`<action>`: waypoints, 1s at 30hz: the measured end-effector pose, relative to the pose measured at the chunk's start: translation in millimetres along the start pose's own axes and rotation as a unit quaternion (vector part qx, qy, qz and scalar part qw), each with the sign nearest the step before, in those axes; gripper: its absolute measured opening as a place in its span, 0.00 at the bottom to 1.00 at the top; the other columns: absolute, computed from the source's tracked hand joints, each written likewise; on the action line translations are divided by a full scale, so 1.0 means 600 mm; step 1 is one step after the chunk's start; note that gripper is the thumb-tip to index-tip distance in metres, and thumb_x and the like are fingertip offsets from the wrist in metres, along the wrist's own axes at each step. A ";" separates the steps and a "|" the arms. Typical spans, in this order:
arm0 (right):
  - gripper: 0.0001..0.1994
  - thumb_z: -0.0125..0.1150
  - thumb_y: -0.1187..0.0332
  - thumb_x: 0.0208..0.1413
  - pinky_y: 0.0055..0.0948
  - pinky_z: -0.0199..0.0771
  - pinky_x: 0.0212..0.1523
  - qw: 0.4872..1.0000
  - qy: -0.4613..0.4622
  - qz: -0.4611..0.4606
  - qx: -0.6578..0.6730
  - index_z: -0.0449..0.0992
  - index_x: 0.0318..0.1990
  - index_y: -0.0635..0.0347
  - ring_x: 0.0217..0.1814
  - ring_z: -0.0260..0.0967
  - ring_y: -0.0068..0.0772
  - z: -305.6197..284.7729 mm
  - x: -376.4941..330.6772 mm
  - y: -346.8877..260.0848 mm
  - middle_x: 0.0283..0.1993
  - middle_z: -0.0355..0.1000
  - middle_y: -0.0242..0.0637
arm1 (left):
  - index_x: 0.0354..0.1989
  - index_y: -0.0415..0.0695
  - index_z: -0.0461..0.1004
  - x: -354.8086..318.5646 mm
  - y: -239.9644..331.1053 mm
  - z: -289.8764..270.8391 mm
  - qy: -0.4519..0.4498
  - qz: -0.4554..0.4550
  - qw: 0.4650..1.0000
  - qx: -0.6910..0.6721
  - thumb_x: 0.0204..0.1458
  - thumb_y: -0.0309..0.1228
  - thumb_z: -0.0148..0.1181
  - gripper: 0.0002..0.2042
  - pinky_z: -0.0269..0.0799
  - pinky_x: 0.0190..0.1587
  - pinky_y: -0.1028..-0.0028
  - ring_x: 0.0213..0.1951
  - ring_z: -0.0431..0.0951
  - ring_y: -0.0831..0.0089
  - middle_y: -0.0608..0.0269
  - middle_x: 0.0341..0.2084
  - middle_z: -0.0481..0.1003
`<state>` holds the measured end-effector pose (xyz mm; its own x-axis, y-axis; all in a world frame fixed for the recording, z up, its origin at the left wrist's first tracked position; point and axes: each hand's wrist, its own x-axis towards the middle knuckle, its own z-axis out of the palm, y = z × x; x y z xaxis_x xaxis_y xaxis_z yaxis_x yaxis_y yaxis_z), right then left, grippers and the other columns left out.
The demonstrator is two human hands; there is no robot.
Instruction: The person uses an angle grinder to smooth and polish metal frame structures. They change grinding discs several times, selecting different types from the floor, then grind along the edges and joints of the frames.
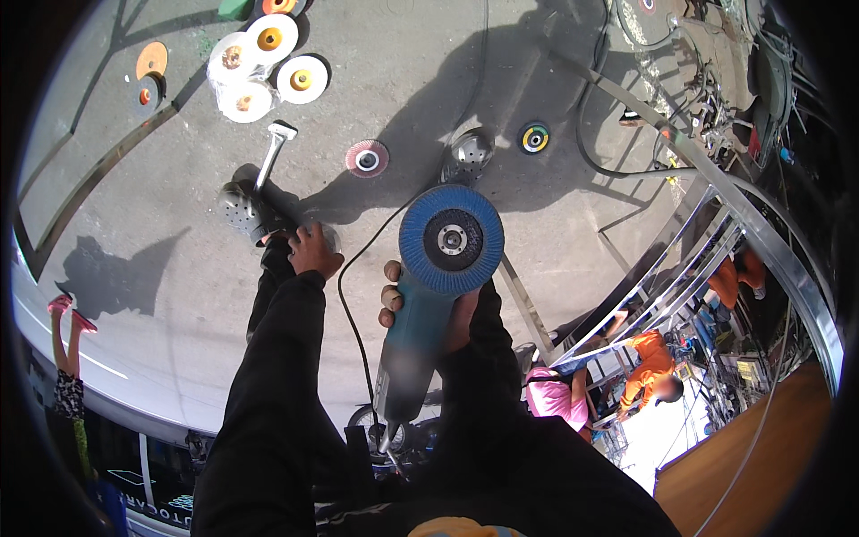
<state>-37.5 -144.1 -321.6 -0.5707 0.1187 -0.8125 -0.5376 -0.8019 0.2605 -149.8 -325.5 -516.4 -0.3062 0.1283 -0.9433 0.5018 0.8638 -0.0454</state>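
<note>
My right hand (pixel 461 322) is wrapped around the teal body of an angle grinder (pixel 419 318), with several fingertips showing on its left side. A blue flap disc (pixel 420 228) with a dark centre is mounted on the grinder and faces up. A black cord (pixel 347 279) runs beside the grinder and across the floor. To the left, my left hand (pixel 315 253) is held out with its fingers apart and slightly bent. A pale round thing (pixel 333 238) shows at its fingertips, too unclear to name. My perforated grey shoes (pixel 242 210) stand on the concrete.
Ahead on the floor lie a hammer-shaped metal tool (pixel 272 152), a pinkish flap disc (pixel 367 159), a yellow-green disc (pixel 534 138) and several white discs (pixel 302 80). Metal frames (pixel 689 277) stand at right. People are nearby, one in orange (pixel 651 367), one in pink (pixel 555 394).
</note>
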 end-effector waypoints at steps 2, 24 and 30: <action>0.42 0.43 0.30 0.58 0.48 0.79 0.40 0.999 0.005 0.049 0.016 0.67 0.60 0.64 0.42 0.74 0.44 -0.010 0.000 0.027 0.49 0.70 0.44 | 0.67 0.52 0.59 -0.016 -0.020 0.018 -0.010 -0.013 1.000 -0.010 0.39 0.39 0.72 0.42 0.71 0.57 0.41 0.65 0.61 0.35 0.45 0.66 0.59; 0.39 0.64 0.41 0.59 0.46 0.76 0.51 0.988 -0.137 -0.010 -0.073 0.57 0.64 0.62 0.55 0.70 0.42 -0.014 0.012 0.007 0.61 0.57 0.45 | 0.54 0.48 0.73 0.277 -0.118 -0.364 0.233 0.091 0.906 0.342 0.61 0.30 0.52 0.13 0.60 0.64 0.45 0.57 0.75 0.60 0.58 0.51 0.75; 0.37 0.64 0.41 0.58 0.48 0.76 0.50 0.986 -0.147 0.054 -0.059 0.61 0.63 0.61 0.54 0.71 0.43 -0.009 0.020 -0.004 0.59 0.58 0.44 | 0.51 0.38 0.76 0.230 -0.352 -0.308 0.177 -0.081 0.975 -0.108 0.51 0.46 0.62 0.25 0.75 0.54 0.58 0.51 0.81 0.47 0.43 0.46 0.80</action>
<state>-39.6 -143.9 -335.0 -0.7847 0.1802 -0.5932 -0.3987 -0.8793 0.2604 -447.5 -399.9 -576.2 -0.6470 0.1093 -0.7546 0.2540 0.9640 -0.0782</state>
